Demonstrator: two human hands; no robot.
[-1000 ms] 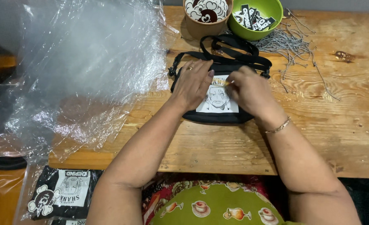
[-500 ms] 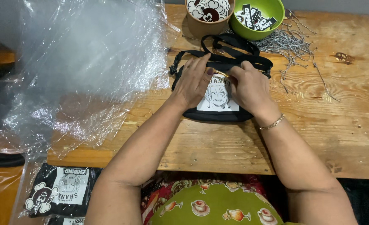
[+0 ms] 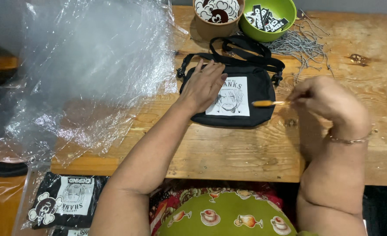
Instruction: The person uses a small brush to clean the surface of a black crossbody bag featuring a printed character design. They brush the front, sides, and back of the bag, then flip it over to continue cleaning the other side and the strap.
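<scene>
A small black pouch bag (image 3: pixel 259 94) with a white printed face panel and a black strap lies on the wooden table (image 3: pixel 228 148). My left hand (image 3: pixel 204 85) rests flat on the bag's left part, fingers spread. My right hand (image 3: pixel 326 98) hovers to the right of the bag, pinching a thin tool with an orange tip (image 3: pixel 267 103) that points left over the bag's right edge.
A heap of clear plastic bags (image 3: pixel 88 70) covers the table's left side. A brown bowl (image 3: pixel 217 15), a green bowl of black tags (image 3: pixel 267 17) and a pile of metal ball chains (image 3: pixel 302 43) sit at the back. A packed black bag (image 3: pixel 64 201) lies below the table edge.
My right hand has pulled away from the bag to the right, holding the thin orange-tipped tool. My left hand stays on the bag. The view has moved closer.
</scene>
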